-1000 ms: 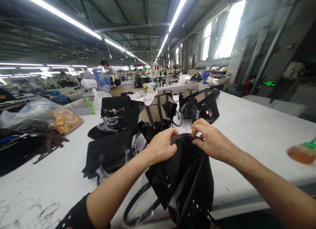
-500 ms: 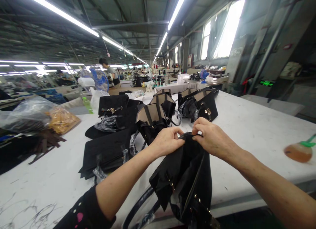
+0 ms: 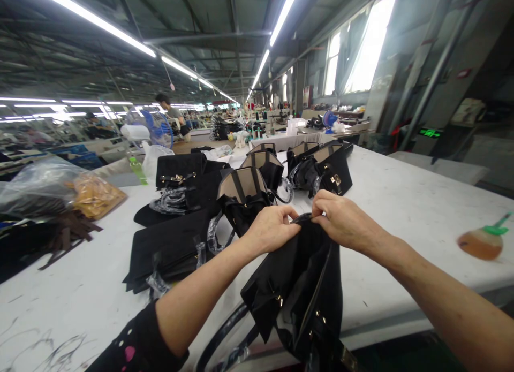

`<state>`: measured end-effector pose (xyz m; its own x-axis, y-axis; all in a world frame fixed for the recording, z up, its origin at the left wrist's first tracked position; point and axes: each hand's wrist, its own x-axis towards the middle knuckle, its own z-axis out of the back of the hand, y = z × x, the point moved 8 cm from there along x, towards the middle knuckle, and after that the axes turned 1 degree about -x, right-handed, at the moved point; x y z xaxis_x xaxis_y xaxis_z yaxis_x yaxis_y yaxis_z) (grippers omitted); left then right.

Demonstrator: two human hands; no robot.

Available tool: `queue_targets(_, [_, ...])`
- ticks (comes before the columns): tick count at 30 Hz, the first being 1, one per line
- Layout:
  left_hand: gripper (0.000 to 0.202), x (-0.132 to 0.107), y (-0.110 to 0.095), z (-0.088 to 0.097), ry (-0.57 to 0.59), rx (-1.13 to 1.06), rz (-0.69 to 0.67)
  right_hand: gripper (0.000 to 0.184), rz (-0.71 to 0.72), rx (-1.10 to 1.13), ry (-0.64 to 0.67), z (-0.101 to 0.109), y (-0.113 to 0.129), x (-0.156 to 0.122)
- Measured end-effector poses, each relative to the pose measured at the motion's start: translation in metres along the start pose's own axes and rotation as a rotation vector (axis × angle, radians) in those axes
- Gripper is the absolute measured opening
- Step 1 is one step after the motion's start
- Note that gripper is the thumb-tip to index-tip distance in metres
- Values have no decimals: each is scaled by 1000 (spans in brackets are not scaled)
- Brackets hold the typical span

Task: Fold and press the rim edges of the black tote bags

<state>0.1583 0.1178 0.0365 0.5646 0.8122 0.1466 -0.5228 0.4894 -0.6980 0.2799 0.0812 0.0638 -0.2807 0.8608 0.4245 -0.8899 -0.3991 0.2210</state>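
Black bag (image 3: 309, 270) is below L hand (image 3: 271, 228) & R hand (image 3: 340, 217), each pinching its top rim (image 3: 304, 218).

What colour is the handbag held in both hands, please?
The handbag is black, clearest in the head view.

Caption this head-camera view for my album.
Left fingers and right fingers pinch the rim of a black bag, with more bags beyond.

The nearest bag (image 3: 307, 278) is black, its fittings (image 3: 279, 301) seemingly gold, the table (image 3: 401, 217) white.
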Motion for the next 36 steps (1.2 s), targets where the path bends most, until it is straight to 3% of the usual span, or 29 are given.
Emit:
queue_targets(7, [18, 0, -1, 2, 8, 47, -54, 12, -60, -104, 93, -5, -1, 4])
queue_targets(11, [11, 5, -6, 0, 47, 82, -119, 11, -66, -124, 100, -6, -1, 4])
queue_targets(15, [6, 13, -12, -1, 15, 113, -172, 10, -54, -132, 86, -5, -1, 3])
queue_targets(22, [16, 20, -7, -4, -26, 107, -94, 12, -93, -106, 97, -6, -6, 3])
queue_targets(30, [19, 24, -13, -3, 40, 152, -157, 14, -96, 28, 27, -3, -4, 6])
queue_targets(33, [15, 21, -17, 7, -18, 193, -155, 6, -71, 147, 20, -4, -3, 10])
queue_targets(36, [17, 13, -11, 23, -133, 218, -67, 7, -80, 400, -64, 5, -10, 10])
